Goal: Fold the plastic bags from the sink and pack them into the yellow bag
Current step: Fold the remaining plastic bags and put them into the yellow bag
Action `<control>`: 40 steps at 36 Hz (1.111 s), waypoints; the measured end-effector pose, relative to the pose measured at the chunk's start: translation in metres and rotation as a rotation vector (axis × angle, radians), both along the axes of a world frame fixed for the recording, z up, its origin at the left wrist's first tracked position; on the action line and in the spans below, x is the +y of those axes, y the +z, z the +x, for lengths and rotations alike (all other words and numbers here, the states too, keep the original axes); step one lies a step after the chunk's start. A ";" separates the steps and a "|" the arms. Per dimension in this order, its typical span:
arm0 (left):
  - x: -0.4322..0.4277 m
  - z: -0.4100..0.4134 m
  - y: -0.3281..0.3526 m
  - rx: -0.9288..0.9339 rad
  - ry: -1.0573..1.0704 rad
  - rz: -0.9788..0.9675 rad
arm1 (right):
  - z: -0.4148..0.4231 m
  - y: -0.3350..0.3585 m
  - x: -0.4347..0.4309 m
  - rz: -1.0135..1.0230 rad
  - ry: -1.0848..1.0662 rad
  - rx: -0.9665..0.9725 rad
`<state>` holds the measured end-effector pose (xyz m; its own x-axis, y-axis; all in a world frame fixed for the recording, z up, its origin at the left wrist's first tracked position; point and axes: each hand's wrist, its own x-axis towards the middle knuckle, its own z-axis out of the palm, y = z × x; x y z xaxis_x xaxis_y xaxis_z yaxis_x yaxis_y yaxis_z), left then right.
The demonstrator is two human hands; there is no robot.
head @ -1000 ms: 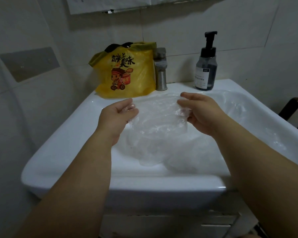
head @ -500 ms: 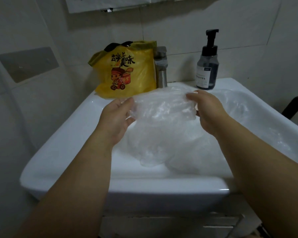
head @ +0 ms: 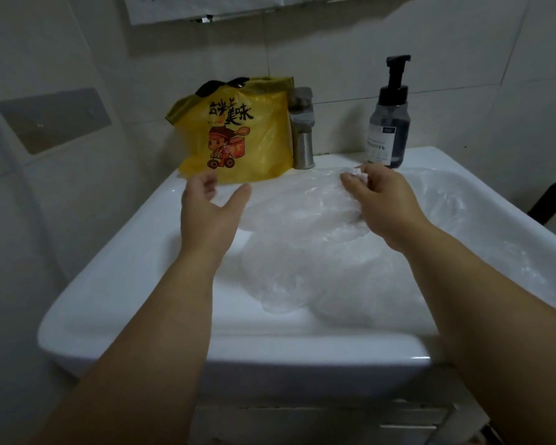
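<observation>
Since half a second ago the left hand (head: 211, 210) has let go of the clear plastic bag (head: 302, 226) and swung out left of the tap (head: 302, 133). It hovers with fingers loosely spread, holding nothing. Just in front of the tap, the right hand (head: 385, 203) pinches a bunched white corner of that bag. From the pinch the bag trails away from the tap toward the person, so its free edge lies to the right of the left fingers. Beneath it the sink (head: 142, 239) holds more crumpled clear bags (head: 302, 284). Left of the tap, close against it, stands the yellow bag (head: 238, 133); its contents cannot be seen.
</observation>
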<state>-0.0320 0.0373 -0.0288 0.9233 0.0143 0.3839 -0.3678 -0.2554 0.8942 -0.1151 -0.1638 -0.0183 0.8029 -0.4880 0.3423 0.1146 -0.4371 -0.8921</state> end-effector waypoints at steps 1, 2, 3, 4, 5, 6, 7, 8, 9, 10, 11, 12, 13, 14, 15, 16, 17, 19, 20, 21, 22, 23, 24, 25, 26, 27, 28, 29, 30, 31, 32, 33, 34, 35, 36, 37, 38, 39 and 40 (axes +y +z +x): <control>0.001 -0.002 0.001 -0.035 0.011 -0.005 | 0.000 0.000 -0.001 -0.024 0.024 0.010; 0.002 -0.004 0.003 -0.072 0.004 -0.008 | 0.000 0.000 -0.001 -0.038 0.049 0.017; 0.002 -0.006 0.004 -0.091 -0.026 0.007 | 0.000 0.000 0.000 -0.044 0.073 0.029; 0.001 -0.009 0.005 -0.090 -0.080 0.043 | 0.000 0.000 0.001 -0.041 0.093 0.035; 0.000 -0.011 0.006 -0.060 -0.146 0.111 | 0.000 0.001 0.002 -0.029 0.105 0.035; -0.002 -0.015 0.007 -0.008 -0.218 0.201 | 0.000 0.002 0.002 -0.006 0.112 0.029; -0.004 -0.017 0.006 0.054 -0.285 0.294 | 0.000 0.002 0.002 0.025 0.119 0.028; -0.005 -0.020 0.006 0.111 -0.343 0.375 | 0.000 0.003 0.003 0.065 0.127 0.032; -0.007 -0.021 0.005 0.147 -0.382 0.427 | -0.001 0.004 0.004 0.108 0.134 0.038; -0.008 -0.021 0.005 0.171 -0.405 0.448 | 0.000 0.004 0.004 0.155 0.138 0.046; -0.009 -0.022 0.005 0.194 -0.427 0.438 | 0.000 0.005 0.004 0.214 0.141 0.058; -0.009 -0.022 0.005 0.226 -0.455 0.419 | 0.000 0.006 0.005 0.292 0.156 0.070; -0.010 -0.021 0.005 0.258 -0.486 0.419 | -0.001 0.008 0.006 0.382 0.173 0.083; -0.010 -0.021 0.005 0.283 -0.511 0.449 | -0.002 0.009 0.007 0.469 0.190 0.092; -0.010 -0.021 0.005 0.299 -0.532 0.494 | -0.003 0.011 0.008 0.547 0.206 0.097; -0.011 -0.022 0.004 0.310 -0.548 0.531 | -0.003 0.012 0.009 0.618 0.220 0.088; -0.012 -0.021 0.004 0.317 -0.554 0.544 | -0.005 0.014 0.010 0.687 0.240 0.069; -0.013 -0.021 0.003 0.327 -0.540 0.503 | -0.008 0.018 0.010 0.803 0.304 0.015; -0.013 -0.020 0.003 0.328 -0.526 0.460 | -0.008 0.018 0.010 0.818 0.351 0.004; -0.013 -0.019 0.004 0.327 -0.511 0.408 | -0.008 0.018 0.009 0.806 0.399 0.013; -0.013 -0.018 0.005 0.326 -0.497 0.354 | -0.007 0.018 0.009 0.781 0.445 0.043; -0.013 -0.018 0.005 0.325 -0.486 0.303 | -0.006 0.017 0.009 0.752 0.483 0.088; -0.013 -0.017 0.004 0.321 -0.471 0.262 | -0.004 0.014 0.011 0.724 0.497 0.132; -0.014 -0.018 0.004 0.310 -0.454 0.235 | -0.001 0.012 0.013 0.707 0.482 0.167; -0.016 -0.019 0.004 0.297 -0.438 0.222 | 0.002 0.008 0.016 0.678 0.442 0.185; -0.017 -0.020 0.004 0.283 -0.425 0.218 | 0.005 0.005 0.020 0.630 0.394 0.195; -0.019 -0.021 0.003 0.268 -0.416 0.217 | 0.007 0.001 0.024 0.574 0.350 0.201; -0.020 -0.022 0.002 0.251 -0.406 0.213 | 0.009 -0.002 0.028 0.524 0.307 0.203; -0.021 -0.022 0.002 0.233 -0.395 0.199 | 0.011 -0.004 0.031 0.492 0.264 0.199; -0.021 -0.022 0.001 0.221 -0.387 0.175 | 0.012 -0.007 0.032 0.482 0.224 0.188; -0.021 -0.021 0.001 0.216 -0.386 0.147 | 0.014 -0.007 0.032 0.490 0.193 0.167; -0.021 -0.021 0.002 0.220 -0.394 0.123 | 0.013 -0.006 0.032 0.515 0.171 0.145; -0.020 -0.021 0.002 0.235 -0.413 0.103 | 0.013 -0.003 0.030 0.553 0.161 0.117; -0.020 -0.021 0.003 0.258 -0.440 0.082 | 0.012 -0.001 0.029 0.586 0.164 0.084; -0.020 -0.021 0.004 0.285 -0.474 0.063 | 0.012 0.002 0.028 0.619 0.185 0.042; -0.020 -0.022 0.005 0.315 -0.509 0.046 | 0.010 0.003 0.029 0.652 0.219 0.002; -0.020 -0.022 0.006 0.349 -0.540 0.025 | 0.009 0.005 0.029 0.688 0.254 -0.027; -0.020 -0.021 0.007 0.386 -0.572 -0.005 | 0.007 0.006 0.029 0.722 0.288 -0.040; -0.019 -0.021 0.008 0.423 -0.611 -0.041 | 0.006 0.007 0.030 0.754 0.319 -0.045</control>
<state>-0.0528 0.0180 -0.0212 0.8402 -0.5423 0.0038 -0.0556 -0.0790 0.9953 -0.1087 -0.1343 -0.0108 0.9354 -0.3501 0.0491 0.1750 0.3378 -0.9248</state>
